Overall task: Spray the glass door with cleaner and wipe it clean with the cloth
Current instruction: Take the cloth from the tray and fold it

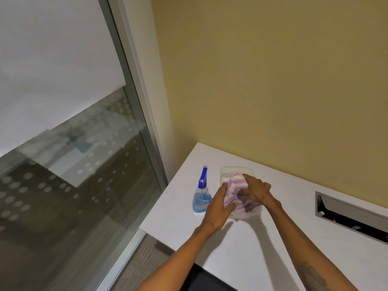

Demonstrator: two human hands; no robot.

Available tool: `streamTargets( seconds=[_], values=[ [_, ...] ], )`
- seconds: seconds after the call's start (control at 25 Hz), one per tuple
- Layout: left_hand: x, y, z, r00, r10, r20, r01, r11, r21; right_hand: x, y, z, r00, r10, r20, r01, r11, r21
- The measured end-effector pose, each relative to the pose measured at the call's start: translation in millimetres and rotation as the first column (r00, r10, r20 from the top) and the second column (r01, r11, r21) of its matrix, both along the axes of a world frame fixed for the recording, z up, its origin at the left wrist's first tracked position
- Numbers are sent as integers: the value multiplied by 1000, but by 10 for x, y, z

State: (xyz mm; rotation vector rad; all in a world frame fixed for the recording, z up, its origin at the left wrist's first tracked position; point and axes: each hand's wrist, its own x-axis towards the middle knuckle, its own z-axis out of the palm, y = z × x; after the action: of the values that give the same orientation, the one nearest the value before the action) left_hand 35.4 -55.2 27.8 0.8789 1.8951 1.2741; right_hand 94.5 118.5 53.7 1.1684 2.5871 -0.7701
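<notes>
The glass door (69, 169) fills the left side, set in a grey metal frame, its upper part frosted white and its lower part clear with rows of pale dots; whether it is dirty cannot be told from here. It stands just off the table's left edge, within easy reach of the supplies.

On the white table (262, 255), near its left edge, the spray bottle (201, 194) stands upright with blue liquid and a blue trigger head, nobody touching it, probably parked there to be grabbed once the cloth is ready.

Just right of it, the left hand (220, 208) has its fingers (230, 206) clenched on the lower end of the cloth (236, 191), a thick towel striped purple and white, bunched into a roll. The right hand (257, 191) grips the upper end from the other side. Both hold it over a clear plastic container (237, 173) near the table's far edge, seemingly wringing or folding it there so drips stay contained.

At the right edge, a recessed metal cable tray (352, 213) is let into the table.
</notes>
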Motion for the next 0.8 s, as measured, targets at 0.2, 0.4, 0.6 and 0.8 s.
streamTargets(
  seconds=[0.2, 0.4, 0.6, 0.8],
  values=[
    [154, -846, 555, 986, 138, -89, -121, 977, 178, 453, -696, 744, 924, -9, -382, -115, 947, -300],
    [276, -2079, 1260, 936, 343, 82, -348, 862, 369, 759, -1922, 1380, 806, -219, -550, -156, 818, -554],
    [447, -3561, 1843, 885, 411, 219, -464, 820, 335, 687, -3413, 1715, 696, -370, -615, -214, 710, -670],
    [676, -5129, 2228, 784, 601, 156, -618, 736, 276, 622, -5176, 1942, 720, -331, -609, -400, 519, -755]
  ],
)
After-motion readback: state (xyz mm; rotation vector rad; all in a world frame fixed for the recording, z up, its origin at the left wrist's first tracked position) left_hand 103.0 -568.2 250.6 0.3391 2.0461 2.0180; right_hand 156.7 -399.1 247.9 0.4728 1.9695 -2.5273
